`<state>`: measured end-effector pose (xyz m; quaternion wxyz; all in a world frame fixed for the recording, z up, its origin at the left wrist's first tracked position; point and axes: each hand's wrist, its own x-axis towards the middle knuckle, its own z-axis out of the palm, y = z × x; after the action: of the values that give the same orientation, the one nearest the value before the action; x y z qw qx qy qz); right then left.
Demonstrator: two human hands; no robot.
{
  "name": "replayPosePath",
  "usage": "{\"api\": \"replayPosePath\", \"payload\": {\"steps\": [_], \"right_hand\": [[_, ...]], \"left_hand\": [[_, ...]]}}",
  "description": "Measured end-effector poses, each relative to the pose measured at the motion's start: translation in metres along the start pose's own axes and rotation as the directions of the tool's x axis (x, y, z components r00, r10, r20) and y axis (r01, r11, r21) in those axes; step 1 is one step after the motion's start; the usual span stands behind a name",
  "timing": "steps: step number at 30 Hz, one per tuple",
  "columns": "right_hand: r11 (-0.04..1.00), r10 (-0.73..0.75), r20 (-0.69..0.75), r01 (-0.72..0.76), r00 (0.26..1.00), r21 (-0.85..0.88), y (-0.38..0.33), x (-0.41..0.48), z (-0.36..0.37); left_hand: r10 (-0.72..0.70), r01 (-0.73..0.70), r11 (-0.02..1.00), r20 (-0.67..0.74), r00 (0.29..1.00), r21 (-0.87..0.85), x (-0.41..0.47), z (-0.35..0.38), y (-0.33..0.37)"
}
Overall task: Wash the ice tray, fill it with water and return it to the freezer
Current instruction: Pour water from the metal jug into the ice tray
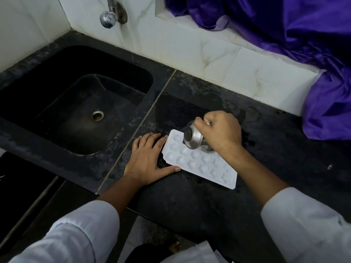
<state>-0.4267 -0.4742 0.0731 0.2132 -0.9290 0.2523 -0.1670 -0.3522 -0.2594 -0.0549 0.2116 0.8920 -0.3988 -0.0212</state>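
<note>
Ice tray [202, 165]: flat on the black counter [190, 209], just right of the sink [57, 88], lying at an angle, long near edge close to the counter's front edge. Open counter to the right and behind, up to the white tiled wall [218, 61]; purple cloth [296, 40] hangs over the back right corner. Tray is white plastic, rounded cells, thin flat rim. Counter is mottled stone, wet-looking; sink is dark, with a metal drain [98, 115]. Left hand [146, 158] lies palm down on the counter, fingers straight and spread, index tip and thumb touching the tray's left end. Right hand [222, 131] grips a small steel pot [192, 139], tipped mouth-down over the tray's far cells; can't tell any flow.
</note>
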Motion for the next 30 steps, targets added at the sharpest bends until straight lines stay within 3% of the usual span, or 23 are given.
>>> {"api": "replayPosePath", "payload": {"steps": [2, 4, 8, 10, 12, 15, 18, 21, 26, 30], "right_hand": [[0.988, 0.034, -0.002, -0.033, 0.999, 0.148, 0.014, 0.0, -0.002], [0.91, 0.148, 0.014, -0.142, 0.989, 0.389, 0.028, 0.0, -0.006], [0.525, 0.43, 0.159, -0.389, 0.889, 0.757, 0.04, -0.01, -0.02], [0.31, 0.441, 0.225, -0.383, 0.869, 0.87, 0.043, -0.014, -0.028], [0.176, 0.403, 0.237, -0.329, 0.884, 0.928, 0.043, -0.016, -0.035], [0.102, 0.384, 0.242, -0.302, 0.891, 0.948, 0.042, -0.016, -0.043], [0.223, 0.408, 0.203, -0.313, 0.89, 0.923, 0.04, -0.019, -0.048], [0.481, 0.409, 0.103, -0.31, 0.907, 0.82, 0.041, -0.019, -0.043], [0.878, 0.171, 0.02, -0.161, 0.985, 0.451, 0.042, -0.019, -0.024], [0.989, 0.097, -0.001, -0.097, 0.995, 0.114, 0.03, -0.02, -0.016]], "left_hand": [[0.003, -0.003, 1.0, -0.004, 1.0, -0.005, 0.0, 0.0, 0.0], [0.002, -0.002, 1.0, 0.004, 1.0, -0.002, 0.001, 0.0, 0.0], [-0.004, 0.004, 1.0, 0.012, 1.0, 0.002, 0.001, 0.0, 0.0], [-0.004, 0.004, 1.0, 0.007, 1.0, -0.004, 0.001, 0.001, 0.0], [-0.002, 0.002, 1.0, 0.003, 1.0, -0.008, 0.001, 0.001, 0.0], [-0.006, 0.007, 1.0, 0.007, 1.0, -0.004, 0.001, 0.0, 0.001], [-0.005, 0.005, 1.0, 0.007, 1.0, 0.0, 0.001, 0.0, 0.001], [-0.003, 0.003, 1.0, 0.009, 1.0, 0.002, 0.001, 0.0, 0.0], [-0.004, 0.004, 1.0, 0.016, 1.0, 0.001, 0.001, 0.0, 0.0], [-0.004, 0.004, 1.0, 0.007, 1.0, -0.003, 0.0, 0.0, 0.0]]}}
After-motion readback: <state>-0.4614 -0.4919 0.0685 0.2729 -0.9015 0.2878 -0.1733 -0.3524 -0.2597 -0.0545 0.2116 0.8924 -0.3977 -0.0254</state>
